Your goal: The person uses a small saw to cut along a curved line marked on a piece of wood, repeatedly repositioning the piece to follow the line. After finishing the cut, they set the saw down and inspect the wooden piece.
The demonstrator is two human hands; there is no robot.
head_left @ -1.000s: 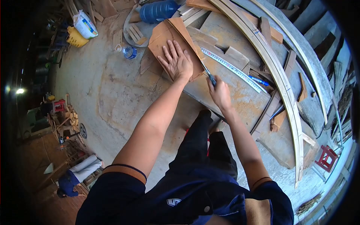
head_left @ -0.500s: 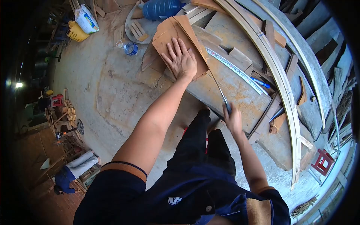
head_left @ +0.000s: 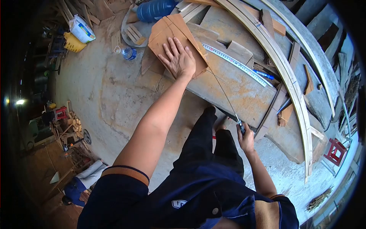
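My left hand (head_left: 179, 61) lies flat with fingers spread on a brown wooden board (head_left: 187, 36), which has dark pencil-like lines near its far end. The fingers of my right hand (head_left: 247, 138) are wrapped round the handle of a handsaw (head_left: 240, 129). Its long thin blade runs from the handle to the board's near right corner; whether the teeth sit in the wood I cannot make out. A white measuring tape (head_left: 236, 64) lies stretched to the right of the board. Near the tape's end is a blue pen (head_left: 264, 74).
Long curved wooden strips (head_left: 284, 70) arc along the right side. A large blue water jug (head_left: 155, 10) and a small bottle (head_left: 129, 54) stand beyond the board. A red stool (head_left: 335, 151) is at far right. Another person (head_left: 74, 187) bends at lower left.
My right hand has drawn the saw back toward me and to the right, so more of the blade shows. My left hand stays flat on the board. The view has shifted slightly.
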